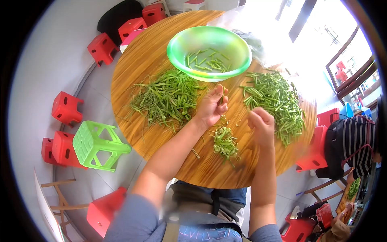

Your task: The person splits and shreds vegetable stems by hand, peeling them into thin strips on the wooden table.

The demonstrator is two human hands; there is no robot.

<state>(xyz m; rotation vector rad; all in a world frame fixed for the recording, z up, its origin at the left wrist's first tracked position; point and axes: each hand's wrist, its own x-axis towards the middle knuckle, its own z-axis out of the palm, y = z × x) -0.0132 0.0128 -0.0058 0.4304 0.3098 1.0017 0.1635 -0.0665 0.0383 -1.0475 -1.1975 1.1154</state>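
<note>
Head: left hand point(212, 107) is pinching a stem point(223, 94), right hand point(263, 123) curling closed, contents unclear; careless tossing is risking scraps point(225, 143) among stalks point(278, 104).

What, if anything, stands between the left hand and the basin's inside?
Only the near rim of the basin; nothing else visible. The left hand, pinching a green stem, is in front of it; the leaf pile and stem pile lie to either side.

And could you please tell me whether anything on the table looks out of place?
Only something minor: a few thin strips lie on the wooden tabletop, apart from the leafy heap, so they look like strays. The green basin sits upright, and I see no obvious damage.
</note>
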